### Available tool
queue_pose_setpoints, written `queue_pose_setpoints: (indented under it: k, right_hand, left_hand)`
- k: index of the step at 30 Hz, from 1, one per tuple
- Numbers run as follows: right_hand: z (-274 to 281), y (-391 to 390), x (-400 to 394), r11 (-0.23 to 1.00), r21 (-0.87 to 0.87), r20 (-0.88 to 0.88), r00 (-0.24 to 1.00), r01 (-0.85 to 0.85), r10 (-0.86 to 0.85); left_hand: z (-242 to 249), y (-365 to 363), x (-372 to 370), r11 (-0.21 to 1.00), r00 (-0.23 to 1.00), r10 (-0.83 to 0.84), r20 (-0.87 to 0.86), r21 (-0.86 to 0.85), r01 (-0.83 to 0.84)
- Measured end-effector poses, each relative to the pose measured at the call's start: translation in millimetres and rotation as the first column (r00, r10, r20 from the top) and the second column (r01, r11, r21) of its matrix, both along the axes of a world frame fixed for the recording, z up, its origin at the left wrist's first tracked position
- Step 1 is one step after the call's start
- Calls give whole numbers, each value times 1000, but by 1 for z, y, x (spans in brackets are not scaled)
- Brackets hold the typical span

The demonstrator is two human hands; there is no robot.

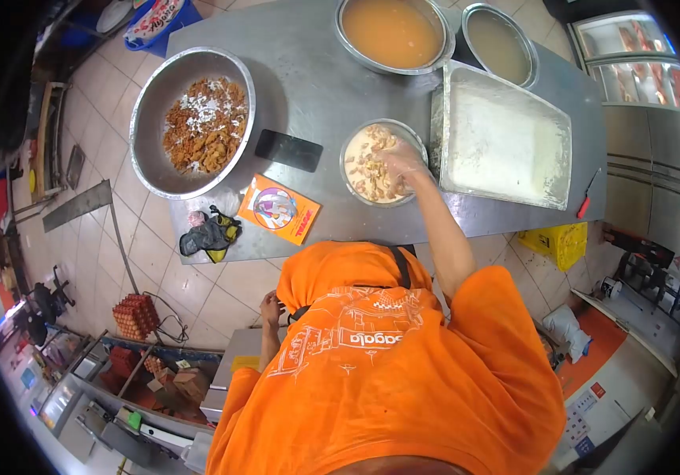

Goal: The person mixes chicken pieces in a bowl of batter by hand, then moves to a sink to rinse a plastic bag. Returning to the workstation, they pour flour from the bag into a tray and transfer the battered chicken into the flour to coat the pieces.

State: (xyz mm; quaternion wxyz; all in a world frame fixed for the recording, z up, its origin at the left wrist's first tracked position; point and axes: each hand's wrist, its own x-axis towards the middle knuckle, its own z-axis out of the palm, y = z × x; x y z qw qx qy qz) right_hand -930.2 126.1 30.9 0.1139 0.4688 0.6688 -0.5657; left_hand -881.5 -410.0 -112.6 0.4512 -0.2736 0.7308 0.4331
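My right hand [405, 162] reaches into a steel bowl [345, 178] of pale, wet-looking pieces [371, 162] in a creamy white coating. They look like small pieces of meat. Its fingertips are sunk among the pieces and blurred, so their grip is hidden. Down by my left side, off the table, hangs my left hand [271, 307] with its fingers loosely bent and nothing visible in them. To the right of the bowl stands a deep rectangular metal pan [506, 134] dusted with white powder. A large steel basin [140, 146] at the left holds brown fried-looking pieces [209, 131] with white powder on top.
On the metal table [300, 87] lie a black phone [289, 150], an orange box [279, 209], a dark crumpled bag [211, 236] and a red-handled knife [585, 204]. Behind stand pots of orange liquid [391, 33] and cloudy liquid [498, 47]. A yellow crate [558, 244] is below the right edge.
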Motion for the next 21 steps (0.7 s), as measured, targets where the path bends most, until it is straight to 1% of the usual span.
queue_pose_setpoints:
  k: [1, 2, 3, 4, 5, 6, 7, 8, 9, 10, 11, 12, 14, 17, 18, 21]
  right_hand:
    - [-7, 0, 1, 1000, -1, -1, 1000, 0, 0]
    - [-18, -2, 3, 986, 148, 69, 995, -82, 72]
    - [-28, -2, 5, 942, 287, 149, 980, -173, 134]
    - [-24, -7, 6, 943, 283, 152, 979, -174, 135]
    - [-9, -18, 5, 867, 412, 168, 958, -281, 231]
    - [6, -29, 5, 762, 529, 197, 927, -375, 319]
    - [26, -40, 3, 755, 525, 209, 919, -393, 334]
    - [21, -51, 13, 757, 523, 210, 920, -393, 332]
    - [10, -61, 24, 684, 645, 68, 918, -340, 391]
    - [11, -69, 28, 608, 750, -65, 886, -260, 460]
    - [13, -72, 28, 630, 689, 13, 875, -358, 484]
    - [13, -76, 29, 632, 687, 12, 876, -358, 483]
    - [9, -81, 32, 597, 673, 90, 850, -437, 520]
    - [-8, -74, 30, 600, 645, 108, 834, -474, 542]
    - [-20, -71, 30, 600, 646, 107, 834, -472, 541]
    - [-33, -58, 27, 573, 675, 95, 825, -465, 558]
  left_hand:
    - [2, 0, 0, 999, 999, -34, -1, -23, 34]
    - [1, -1, 1, 997, 998, -67, 0, -47, 67]
    - [0, -1, 2, 997, 998, -67, 2, -49, 67]
    - [-7, -4, 5, 999, 1000, -29, 0, -29, 29]
    - [-10, -7, 7, 1000, 1000, 8, -1, -11, -8]
    - [-13, -10, 9, 1000, 1000, 7, 2, -15, -7]
    - [-15, -11, 9, 1000, 1000, 22, -7, -11, -22]
    - [-12, -9, 8, 999, 999, 37, -14, -8, -37]
    - [-9, -8, 7, 999, 999, 35, -12, -9, -35]
    - [-4, -6, 4, 999, 1000, -11, -8, -32, 10]
    - [1, -4, 1, 997, 998, -55, -4, -56, 55]
    - [6, -1, -1, 997, 998, -56, -4, -58, 56]
    - [1, -4, 0, 999, 999, -41, -30, -23, 40]
    - [-7, -6, 0, 1000, 999, -27, -18, -11, 27]
    - [-8, -7, 0, 1000, 999, -28, -20, -10, 28]
    - [-11, -5, -2, 1000, 999, -29, -32, -10, 29]
